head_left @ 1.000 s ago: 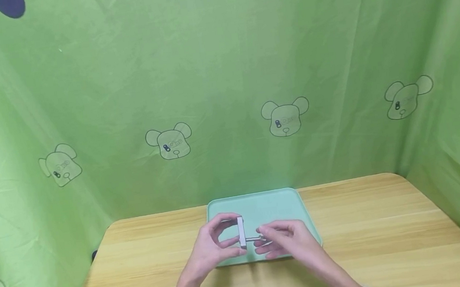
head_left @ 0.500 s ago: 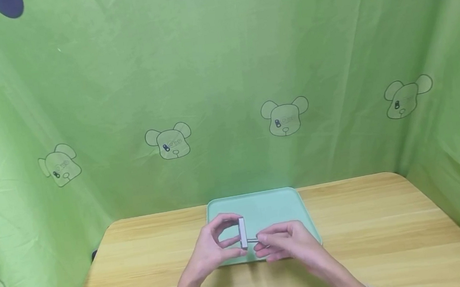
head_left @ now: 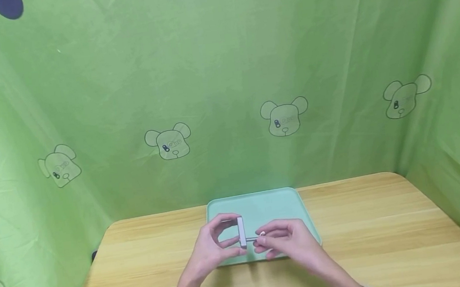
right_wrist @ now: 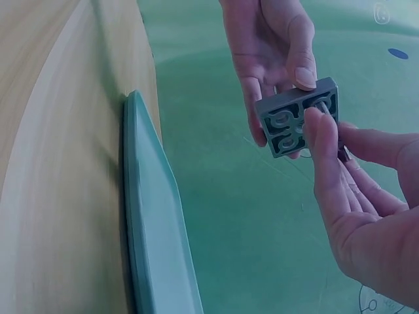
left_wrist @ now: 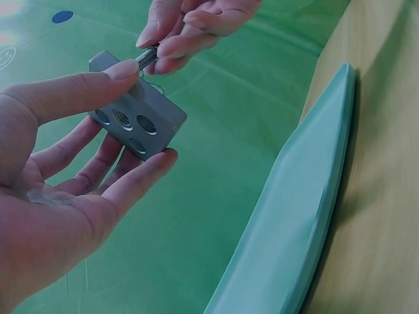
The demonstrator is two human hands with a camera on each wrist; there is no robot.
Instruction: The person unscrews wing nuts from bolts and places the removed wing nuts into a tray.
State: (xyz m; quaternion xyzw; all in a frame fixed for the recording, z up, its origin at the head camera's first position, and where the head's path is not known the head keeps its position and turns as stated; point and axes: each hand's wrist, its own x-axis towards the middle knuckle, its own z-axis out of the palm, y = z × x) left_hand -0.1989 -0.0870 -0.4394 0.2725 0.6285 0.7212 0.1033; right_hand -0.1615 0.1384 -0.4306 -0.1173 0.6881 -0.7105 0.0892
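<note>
My left hand (head_left: 208, 248) holds a grey rectangular block (head_left: 242, 232) on edge, thumb on one edge and fingers on the opposite one. Several round holes pierce the block's face (left_wrist: 141, 121) in the left wrist view; its other side, in the right wrist view, has recessed rings. From that side a threaded metal bolt (left_wrist: 148, 57) sticks out towards my right hand (head_left: 292, 243). Thumb and index finger of the right hand pinch the bolt's outer end, the other fingers loosely bent. The fingers partly cover the bolt in the right wrist view.
A mint-green tray (head_left: 262, 201) lies on the wooden table (head_left: 375, 221), below and behind the hands. Green cloth (head_left: 221, 68) printed with bear heads stands around the table at the back and both sides.
The right fingers shift slightly around the bolt's end, and its tip now shows beyond them. The block stays nearly in place in the left hand, wobbling a little.
</note>
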